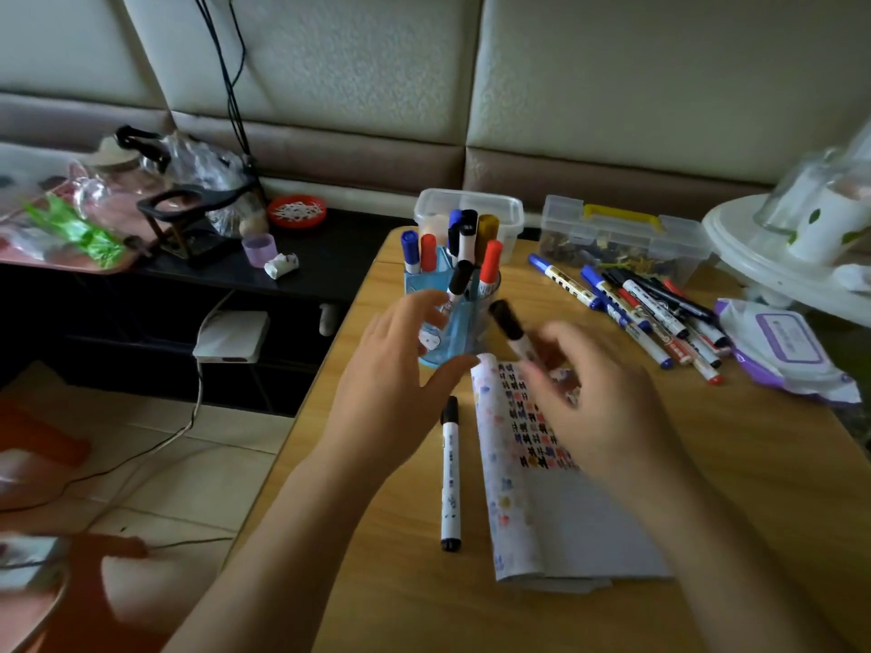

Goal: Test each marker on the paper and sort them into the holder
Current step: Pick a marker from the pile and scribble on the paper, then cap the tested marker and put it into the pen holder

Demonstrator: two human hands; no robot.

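Observation:
My right hand [598,398] grips a black-capped white marker [511,329], cap pointing up and left, just right of the blue holder [452,339]. The holder stands upright with several blue, red, black and gold markers in it. My left hand [400,369] hovers beside the holder's near left side, fingers spread and relaxed, holding nothing. Under my right hand lies the test paper [532,492], covered in coloured scribbles. Another black-capped marker [450,473] lies flat on the table left of the paper.
A pile of loose markers [650,313] lies at the right. Behind it stand a clear box with a yellow handle [622,238] and a clear tub [471,212]. A purple wipes pack [782,346] sits far right. The wooden table [754,464] ends at the left.

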